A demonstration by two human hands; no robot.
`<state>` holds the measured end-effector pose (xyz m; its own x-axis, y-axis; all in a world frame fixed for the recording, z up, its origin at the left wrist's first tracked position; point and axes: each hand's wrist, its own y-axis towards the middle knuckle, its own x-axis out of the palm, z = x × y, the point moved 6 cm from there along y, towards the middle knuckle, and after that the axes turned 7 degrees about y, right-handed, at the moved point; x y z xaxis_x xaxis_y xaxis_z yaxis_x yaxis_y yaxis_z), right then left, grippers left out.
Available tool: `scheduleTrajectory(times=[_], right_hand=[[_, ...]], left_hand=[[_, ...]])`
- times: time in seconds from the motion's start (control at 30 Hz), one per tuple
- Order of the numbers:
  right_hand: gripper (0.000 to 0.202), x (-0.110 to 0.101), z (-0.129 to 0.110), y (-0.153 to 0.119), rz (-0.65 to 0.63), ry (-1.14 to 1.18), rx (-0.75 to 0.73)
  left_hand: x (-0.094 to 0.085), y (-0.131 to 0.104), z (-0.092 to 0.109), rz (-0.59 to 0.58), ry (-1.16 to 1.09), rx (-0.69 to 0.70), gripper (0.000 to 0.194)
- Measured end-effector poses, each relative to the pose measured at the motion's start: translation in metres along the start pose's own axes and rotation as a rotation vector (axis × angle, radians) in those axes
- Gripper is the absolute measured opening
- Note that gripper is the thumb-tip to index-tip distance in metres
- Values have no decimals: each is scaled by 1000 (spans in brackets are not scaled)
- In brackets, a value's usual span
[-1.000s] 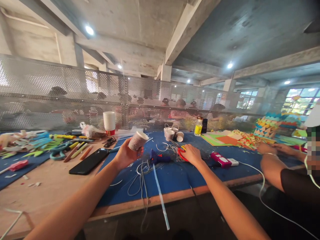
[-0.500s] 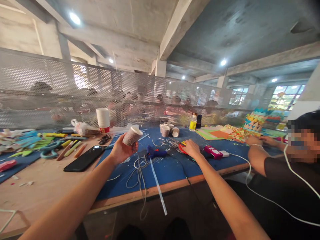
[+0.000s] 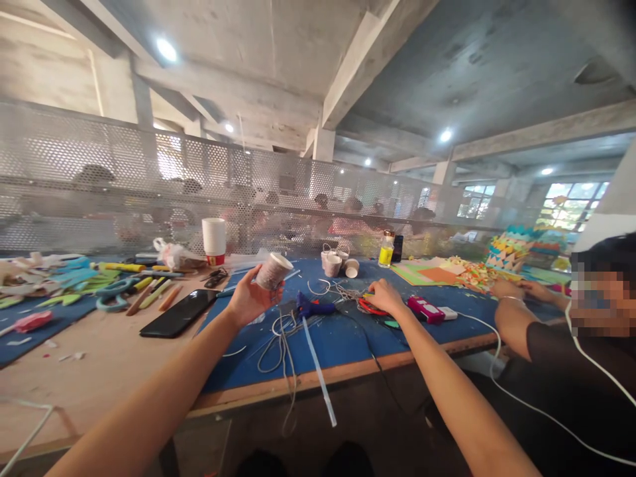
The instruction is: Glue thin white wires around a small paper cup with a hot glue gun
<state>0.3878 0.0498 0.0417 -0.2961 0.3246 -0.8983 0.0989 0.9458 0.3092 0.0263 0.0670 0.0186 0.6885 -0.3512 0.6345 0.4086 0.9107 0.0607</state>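
My left hand (image 3: 244,298) is wrapped round a paper cup (image 3: 275,270) covered in greyish cord, tilted with its white rim up and to the right. On the blue mat (image 3: 238,371), my right hand (image 3: 389,296) has its fingers bent down over a red-handled tool (image 3: 370,307), possibly scissors; the fingers hide part of it. Between my hands lies a blue glue gun (image 3: 317,309) with a long clear glue stick (image 3: 319,374) jutting past the table edge. Loops of grey cord (image 3: 263,361) lie beside it. Several cord-covered little cups (image 3: 332,265) stand further back.
A black phone (image 3: 177,315), blue-handled scissors (image 3: 110,298) and markers lie left. Stacked paper cups (image 3: 213,238) stand near the perforated screen (image 3: 278,218). A yellow-labelled bottle (image 3: 386,252), a magenta box (image 3: 424,309) and coloured paper (image 3: 422,273) are right, beside another person's arm (image 3: 514,321).
The view has shifted slightly, so the table appears a little further right and lower. My left hand still holds the cup, and my right hand stays at the red-handled tool.
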Motion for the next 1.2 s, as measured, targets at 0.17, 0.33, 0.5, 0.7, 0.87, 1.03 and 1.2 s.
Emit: scheduleTrajectory(times=[0.17,0.33,0.5,0.7,0.87,1.03,1.2], right_hand=[[37,-8,-70,-8,41,216,-213],[65,30,-163,-11,-186,790,-441],[61,56,-208,-7,-274,1180,-440],[56,57,-206,5,-191,1305,-352],[57,56,-201,11,-138,1260,-400],[55,63,-194,11,-134,1225,-431],[55,63,-191,12,-149,1204,-485]], left_hand=[[1,1,-3,-29,-4,-18,42],[3,1,-8,-75,-7,-40,40],[5,3,-11,-126,-8,-26,32],[3,2,-9,4,181,8,33],[1,0,0,111,259,160,30],[4,4,-5,11,321,139,39],[-2,7,-9,-33,333,124,40]])
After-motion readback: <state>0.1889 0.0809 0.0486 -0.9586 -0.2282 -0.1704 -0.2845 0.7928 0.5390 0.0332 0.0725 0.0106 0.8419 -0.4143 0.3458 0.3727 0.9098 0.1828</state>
